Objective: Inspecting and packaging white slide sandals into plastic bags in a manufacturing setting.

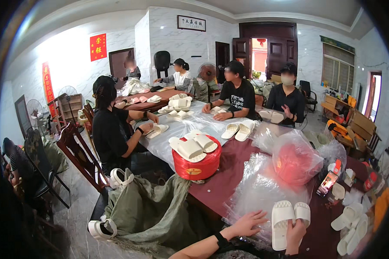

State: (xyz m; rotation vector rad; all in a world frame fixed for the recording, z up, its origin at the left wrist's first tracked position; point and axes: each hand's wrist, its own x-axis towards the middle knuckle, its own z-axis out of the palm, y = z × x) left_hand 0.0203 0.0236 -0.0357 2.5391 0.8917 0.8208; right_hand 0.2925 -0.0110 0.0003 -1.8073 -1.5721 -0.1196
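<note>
A pair of white slippers [279, 235] is in my right hand [295, 234] at the table's near right. The fingers are closed around the pair, partly hidden inside and behind it. To the left, my left hand [250, 223] lies flat with fingers stretched out, over a stack of clear plastic bags [250, 192]; it holds nothing. Beyond the stack, a red bundle [294, 162] sits wrapped in clear plastic. More white slippers [352, 216] lie at the right edge, close to a lit phone [327, 183].
White slippers [188, 150] rest on a round red container [199, 166]. A green woven sack [147, 211] with slippers at its mouth stands left of the dark red table [229, 172]. A person [110, 125] at left, a person [240, 95] and a masked person [285, 97] work around it.
</note>
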